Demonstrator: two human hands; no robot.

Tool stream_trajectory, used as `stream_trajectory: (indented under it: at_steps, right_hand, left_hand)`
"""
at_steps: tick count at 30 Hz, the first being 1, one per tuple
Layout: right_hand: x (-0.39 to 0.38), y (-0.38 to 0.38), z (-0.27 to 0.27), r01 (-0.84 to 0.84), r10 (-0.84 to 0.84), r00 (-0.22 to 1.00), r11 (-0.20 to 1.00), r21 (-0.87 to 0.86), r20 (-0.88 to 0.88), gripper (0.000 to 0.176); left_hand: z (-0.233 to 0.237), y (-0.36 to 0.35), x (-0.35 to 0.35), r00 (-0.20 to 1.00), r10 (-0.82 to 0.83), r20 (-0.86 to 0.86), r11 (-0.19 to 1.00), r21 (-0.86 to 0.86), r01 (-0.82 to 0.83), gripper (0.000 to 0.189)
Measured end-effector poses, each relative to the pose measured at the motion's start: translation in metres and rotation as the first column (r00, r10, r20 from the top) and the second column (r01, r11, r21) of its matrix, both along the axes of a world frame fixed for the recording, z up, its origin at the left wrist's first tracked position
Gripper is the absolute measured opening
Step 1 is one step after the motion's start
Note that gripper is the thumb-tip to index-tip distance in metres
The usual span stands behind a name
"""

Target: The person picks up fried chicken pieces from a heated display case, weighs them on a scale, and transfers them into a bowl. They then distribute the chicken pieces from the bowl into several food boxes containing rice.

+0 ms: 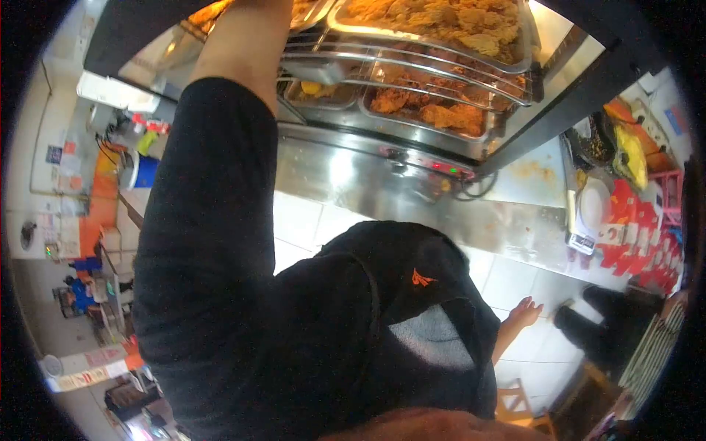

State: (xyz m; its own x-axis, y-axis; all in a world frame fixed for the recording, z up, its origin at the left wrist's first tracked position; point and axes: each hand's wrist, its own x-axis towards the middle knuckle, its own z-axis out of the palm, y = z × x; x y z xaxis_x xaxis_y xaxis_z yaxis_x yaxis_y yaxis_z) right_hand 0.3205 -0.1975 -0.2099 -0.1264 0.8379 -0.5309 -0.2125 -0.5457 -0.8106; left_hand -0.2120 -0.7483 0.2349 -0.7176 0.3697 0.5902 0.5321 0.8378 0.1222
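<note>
My left arm reaches up into a heated display cabinet (471, 154), and the left hand itself lies beyond the top edge of the view. Close to that forearm, an upper tray (430, 33) holds fried, breaded pieces on a wire rack (412, 57). Below it sits a lower tray of darker fried chicken (448, 114). A smaller tray (323, 99) with a little yellow food stands beside it, under a shiny metal piece (318, 72) that I cannot make out. My right hand (525, 314) hangs low at my right side, fingers stretched out, holding nothing.
A steel counter (346, 173) runs beneath the cabinet. At right are red and white cartons (632, 228), a black container (590, 140) and a yellow bag (630, 151). Dark-clothed legs (618, 320) show at lower right, near a wooden chair (515, 400).
</note>
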Motion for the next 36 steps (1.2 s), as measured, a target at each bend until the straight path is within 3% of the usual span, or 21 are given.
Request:
stream_trajectory:
  at_steps: [4, 10, 12, 15, 16, 18, 30, 36]
  right_hand:
    - [0.015, -0.037, -0.008, 0.077, -0.075, 0.995, 0.997, -0.031, 0.058, 0.065]
    - [0.02, -0.044, -0.022, 0.033, -0.024, 0.988, 0.998, -0.055, 0.151, 0.064]
    - [0.014, -0.036, -0.028, -0.173, 0.158, 0.932, 0.985, 0.017, 0.325, 0.065]
    - [-0.005, -0.036, -0.018, -0.221, 0.179, 0.92, 0.972, 0.083, 0.35, 0.063]
    - [-0.009, -0.034, -0.019, -0.224, 0.182, 0.919, 0.971, 0.082, 0.35, 0.063]
    - [-0.019, -0.034, -0.013, -0.11, 0.107, 0.988, 0.994, 0.019, 0.109, 0.063]
    - [-0.011, -0.032, 0.001, 0.057, -0.051, 0.986, 0.998, -0.033, 0.158, 0.06]
    - [0.011, -0.023, 0.001, 0.066, -0.061, 0.985, 0.998, -0.021, 0.163, 0.061]
  left_hand:
    - [0.006, 0.004, -0.003, 0.998, -0.054, 0.044, 0.995, 0.087, 0.05, 0.035]
    - [0.013, 0.0, 0.002, 0.988, -0.132, 0.081, 0.972, 0.204, 0.113, 0.036]
    - [0.013, 0.0, 0.006, 0.984, -0.154, 0.09, 0.962, 0.239, 0.129, 0.036]
    - [0.014, -0.003, 0.008, 0.977, -0.187, 0.099, 0.945, 0.29, 0.151, 0.036]
    - [0.014, -0.004, 0.01, 0.975, -0.198, 0.102, 0.939, 0.304, 0.159, 0.036]
    - [0.015, -0.006, 0.012, 0.97, -0.215, 0.109, 0.928, 0.332, 0.168, 0.036]
    - [0.014, -0.014, 0.015, 0.925, -0.36, 0.121, 0.816, 0.521, 0.25, 0.037]
    - [0.013, -0.024, 0.015, 0.845, -0.533, 0.036, 0.611, 0.707, 0.355, 0.038]
